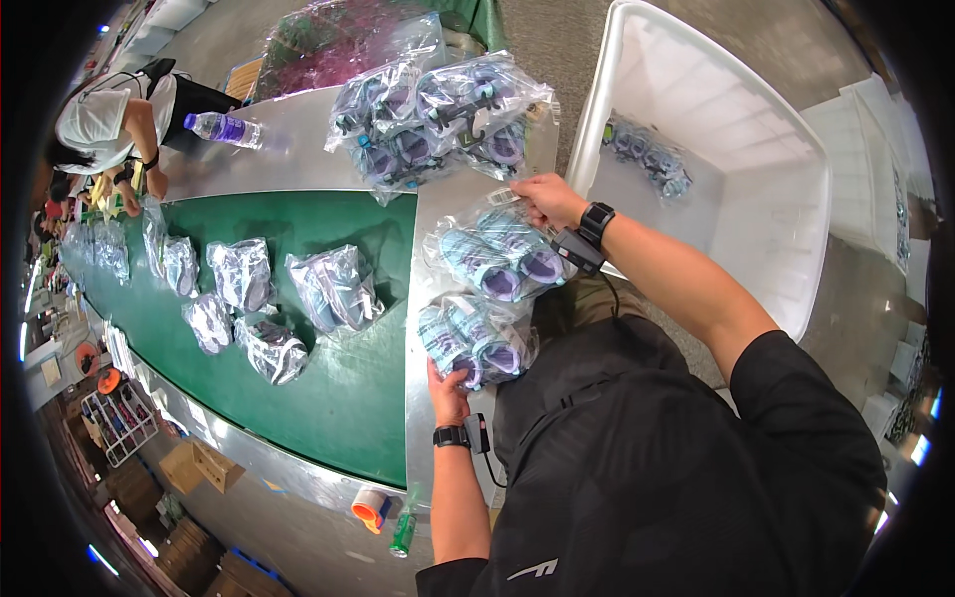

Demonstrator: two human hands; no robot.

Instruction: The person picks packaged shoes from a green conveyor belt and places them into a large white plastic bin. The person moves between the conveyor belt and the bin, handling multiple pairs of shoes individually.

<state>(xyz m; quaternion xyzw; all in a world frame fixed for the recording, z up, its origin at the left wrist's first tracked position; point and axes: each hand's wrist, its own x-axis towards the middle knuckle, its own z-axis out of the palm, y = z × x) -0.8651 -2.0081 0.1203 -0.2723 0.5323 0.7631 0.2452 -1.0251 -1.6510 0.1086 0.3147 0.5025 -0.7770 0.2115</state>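
Observation:
Two clear plastic bags, each with a pair of light blue and purple shoes, lie side by side on the metal ledge in front of me. My left hand (450,395) grips the lower edge of the nearer bagged pair of shoes (476,338), thumb on top, its other fingers mostly hidden. At the farther bagged pair of shoes (500,255), my right hand (550,202) pinches the bag's upper edge beside a white label (503,196). Beyond them, several more bagged shoes (438,114) are piled at the ledge's far end.
Bagged shoes (336,287) lie scattered on a green conveyor belt (368,418). A large white bin (731,129) at right holds some bagged shoes (647,154). Tape (370,507) and a green can (403,534) sit by the ledge's near corner. A co-worker (109,124) is at far left, near a bottle (224,128).

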